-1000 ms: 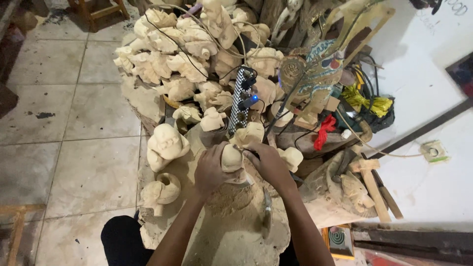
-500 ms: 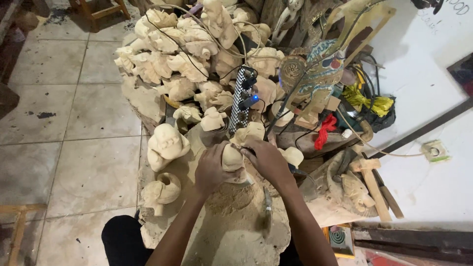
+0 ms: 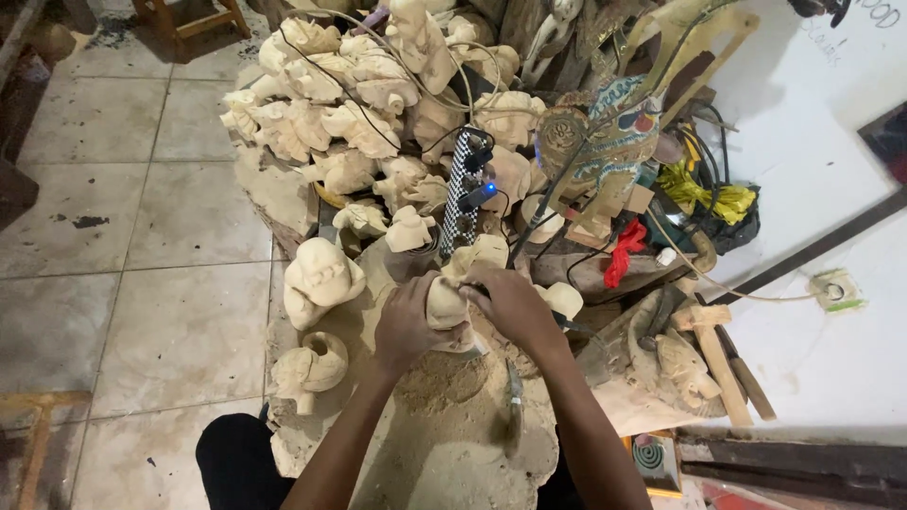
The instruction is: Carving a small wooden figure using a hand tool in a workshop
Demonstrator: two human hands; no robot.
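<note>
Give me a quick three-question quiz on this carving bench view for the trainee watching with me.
1. True or false: both hands grip the same pale wooden carving.
2. What lies just beyond the carving: A a checkered power strip, B a kettle, C a laptop?
3. What colour is the cloth to the right of the hands?

Key:
1. True: left hand and right hand clasp the small carving.
2. A, the power strip.
3. Red, the cloth.

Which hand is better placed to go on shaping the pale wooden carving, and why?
Probably the right hand: it lies over the carving from above, while the left hand has a steadying grip on its side.
</note>
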